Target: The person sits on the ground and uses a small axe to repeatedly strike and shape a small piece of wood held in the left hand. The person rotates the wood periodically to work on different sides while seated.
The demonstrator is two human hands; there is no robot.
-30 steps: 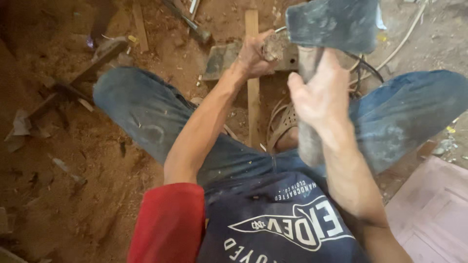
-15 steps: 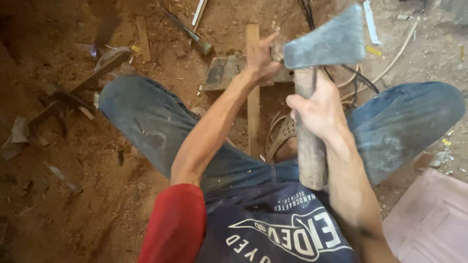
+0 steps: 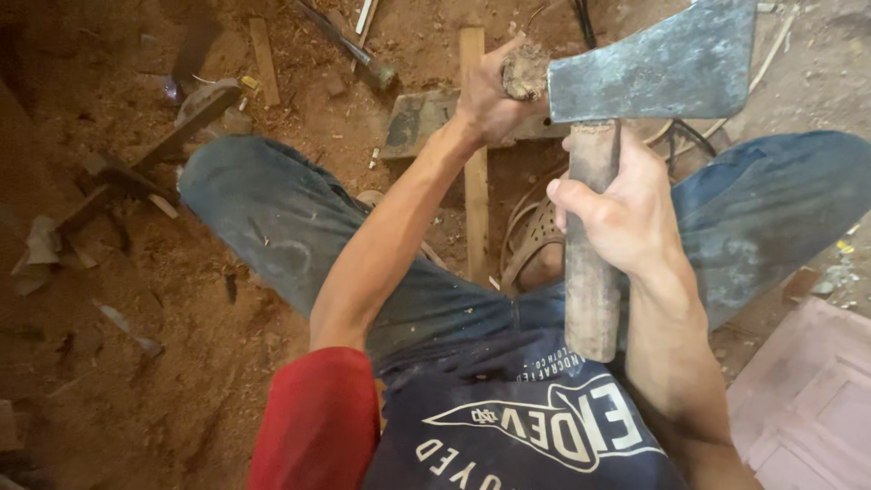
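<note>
**Hatchet closer to the camera, left hand on the wood piece**

Compared with half a second ago, we see the hatchet (image 3: 635, 100) larger and nearer the lens, its grey blade now reaching the frame's 1 o'clock corner. A second ago it sat even higher, partly cut off at the top. Our right hand (image 3: 626, 213) is wrapped tight around the wooden handle just under the head. Our left hand (image 3: 494, 95) has hardly moved: it is closed on a small rough wood piece (image 3: 524, 73) at 12 o'clock, touching the blade's back edge.

The plank (image 3: 474, 172) runs from 12 towards 6 o'clock beneath the left forearm, its lower end lost between the jeans (image 3: 272, 218). The block (image 3: 417, 122) under the hand is half covered. We cannot tell what the wood piece rests on. The pink panel (image 3: 807, 408) at 4 o'clock is cut off by the frame.
</note>
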